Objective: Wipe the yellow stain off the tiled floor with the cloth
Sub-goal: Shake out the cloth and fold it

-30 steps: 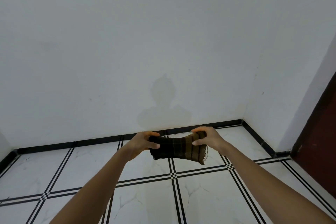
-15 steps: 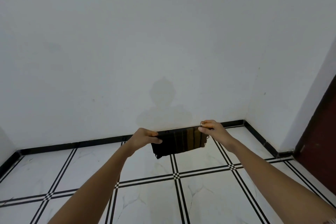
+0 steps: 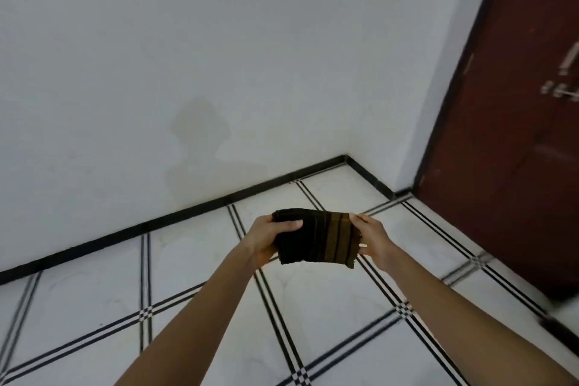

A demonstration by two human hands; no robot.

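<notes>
Cloth [image 3: 316,238], dark with brown stripes, was held folded in the air above the tiled floor [image 3: 329,307], near the room's corner. The left hand [image 3: 266,240] gripped its left end, thumb on top; the right hand [image 3: 374,236] pinched its right edge.

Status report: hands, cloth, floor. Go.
Left hand and right hand both grip the dark brown striped cloth, held above the white tiled floor. No yellow stain in view. Nothing in the way.
</notes>
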